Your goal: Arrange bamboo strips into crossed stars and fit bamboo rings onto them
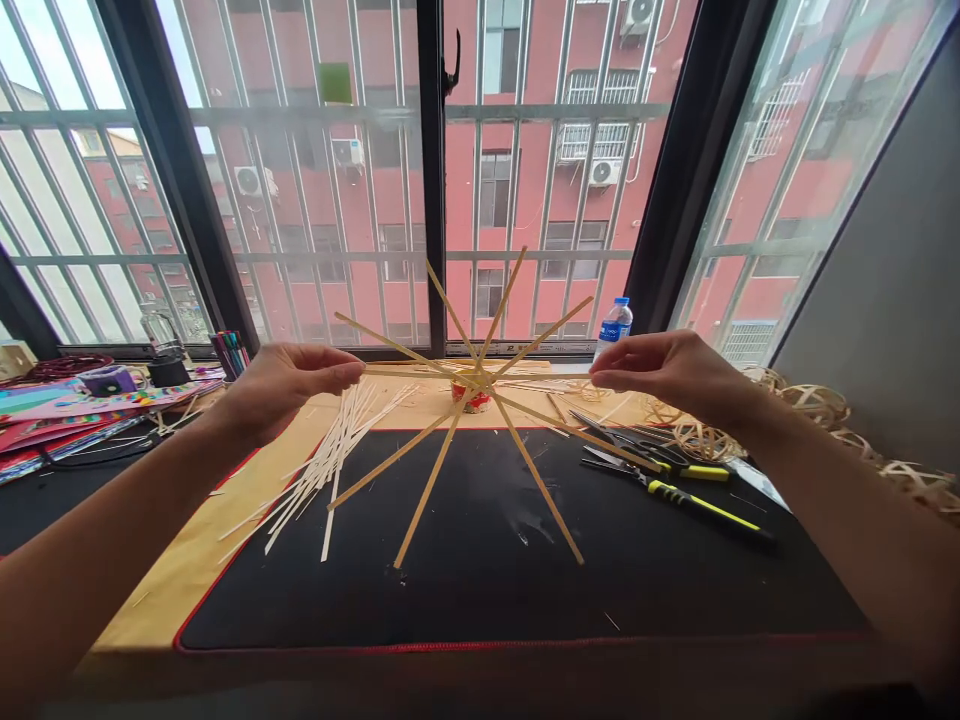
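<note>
The left hand (304, 385) pinches one end of a strip between thumb and fingers, and the right hand (660, 368) pinches the opposite end in the same way. Between them stands the star of strips (482, 380), level with the hands, its arms fanning out in all directions from one crossing point. Whether its lower ends touch the mat (480, 600) cannot be told.

The crossing looks done: the strips already meet in one hub and spread fairly evenly. How they are fixed there is too small to tell. No strip is seen woven around the arms, so any shaping beyond this flat star seems left to do.

Behind the hub is a red container (474, 402). Loose strips (330, 455) lie to the left, across mat and counter (150, 610), unused. To the right are pliers (705, 508) and, beyond, open woven balls (705, 440).
</note>
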### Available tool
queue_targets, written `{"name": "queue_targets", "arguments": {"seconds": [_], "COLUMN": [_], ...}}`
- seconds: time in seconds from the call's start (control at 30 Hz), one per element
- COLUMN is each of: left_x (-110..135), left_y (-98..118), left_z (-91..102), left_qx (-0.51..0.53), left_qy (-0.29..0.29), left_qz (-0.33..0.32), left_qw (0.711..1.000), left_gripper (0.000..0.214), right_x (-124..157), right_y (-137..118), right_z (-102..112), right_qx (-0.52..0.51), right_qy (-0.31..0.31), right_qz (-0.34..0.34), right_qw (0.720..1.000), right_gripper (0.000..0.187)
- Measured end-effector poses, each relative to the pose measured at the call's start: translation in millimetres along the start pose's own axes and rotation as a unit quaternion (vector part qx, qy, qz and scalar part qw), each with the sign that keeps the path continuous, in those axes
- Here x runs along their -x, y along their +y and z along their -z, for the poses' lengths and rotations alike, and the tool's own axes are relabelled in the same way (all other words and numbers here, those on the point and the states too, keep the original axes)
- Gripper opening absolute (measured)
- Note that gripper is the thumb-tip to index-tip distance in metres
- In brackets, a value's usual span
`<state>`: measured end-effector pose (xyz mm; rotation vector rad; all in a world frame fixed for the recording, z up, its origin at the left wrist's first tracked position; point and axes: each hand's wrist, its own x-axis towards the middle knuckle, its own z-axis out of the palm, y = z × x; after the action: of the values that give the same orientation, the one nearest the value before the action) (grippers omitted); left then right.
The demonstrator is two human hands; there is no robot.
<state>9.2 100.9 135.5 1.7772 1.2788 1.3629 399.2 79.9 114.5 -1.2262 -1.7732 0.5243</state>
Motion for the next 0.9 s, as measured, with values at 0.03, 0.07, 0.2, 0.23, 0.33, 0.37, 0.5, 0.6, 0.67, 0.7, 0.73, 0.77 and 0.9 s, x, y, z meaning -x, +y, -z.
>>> {"name": "queue_targets", "arguments": {"seconds": [0.03, 0.07, 0.2, 0.23, 0.33, 0.37, 0.5, 0.6, 0.67, 0.7, 0.73, 0.77, 0.9], "left_x": [-4.8, -9.5, -25.7, -28.2, -29.9, -28.6, -18.8, -13.0, -11.5, -11.2, -11.2, -11.2, -11.6], "left_y": [-2.2, -3.1, 2.1, 3.9, 4.4, 2.4, -14.1, -28.9, -37.8, -42.2, -46.6, -51.2, -73.4], "left_z": [-1.6, -2.8, -3.5, -3.1, -3.0, -3.7, -9.4, -13.7, -15.9, -16.9, -17.9, -18.8, -22.7], "left_qx": [0.011, 0.022, 0.044, 0.043, 0.024, 0.014, -0.024, -0.065, -0.092, -0.100, -0.107, -0.113, -0.154], "left_qy": [-0.009, -0.016, -0.022, -0.022, -0.033, -0.042, -0.089, -0.139, -0.160, -0.165, -0.170, -0.176, -0.198], "left_qz": [0.014, 0.025, 0.047, 0.050, 0.062, 0.067, 0.083, 0.071, 0.069, 0.071, 0.073, 0.075, 0.087], "left_qw": [1.000, 0.999, 0.998, 0.998, 0.997, 0.997, 0.992, 0.986, 0.980, 0.979, 0.977, 0.975, 0.964], "left_gripper": [0.039, 0.041, 0.043, 0.042, 0.040, 0.039, 0.031, 0.026, 0.025, 0.026, 0.026, 0.025, 0.024], "right_x": [-4.5, -8.7, -21.2, -22.9, -24.9, -24.8, -22.1, -20.4, -20.0, -19.9, -19.7, -19.6, -18.8], "right_y": [4.1, 7.3, 12.2, 12.5, 14.7, 16.1, 26.7, 42.8, 58.2, 66.6, 75.1, 83.3, 107.3], "right_z": [-1.3, -2.0, 2.3, 4.2, 7.7, 7.5, -1.0, -13.4, -22.8, -27.5, -32.1, -36.4, -50.9], "right_qx": [-0.006, -0.011, -0.003, 0.004, 0.025, 0.030, 0.031, 0.022, 0.020, 0.023, 0.025, 0.025, 0.016], "right_qy": [0.000, 0.000, 0.002, 0.006, 0.002, -0.006, -0.071, -0.125, -0.137, -0.144, -0.151, -0.161, -0.198], "right_qz": [-0.006, -0.011, -0.013, -0.013, -0.021, -0.028, -0.057, -0.066, -0.072, -0.075, -0.075, -0.075, -0.087], "right_qw": [1.000, 1.000, 1.000, 1.000, 0.999, 0.999, 0.995, 0.990, 0.988, 0.987, 0.985, 0.984, 0.976], "right_gripper": [0.039, 0.038, 0.035, 0.035, 0.037, 0.039, 0.042, 0.039, 0.039, 0.040, 0.041, 0.041, 0.040]}}
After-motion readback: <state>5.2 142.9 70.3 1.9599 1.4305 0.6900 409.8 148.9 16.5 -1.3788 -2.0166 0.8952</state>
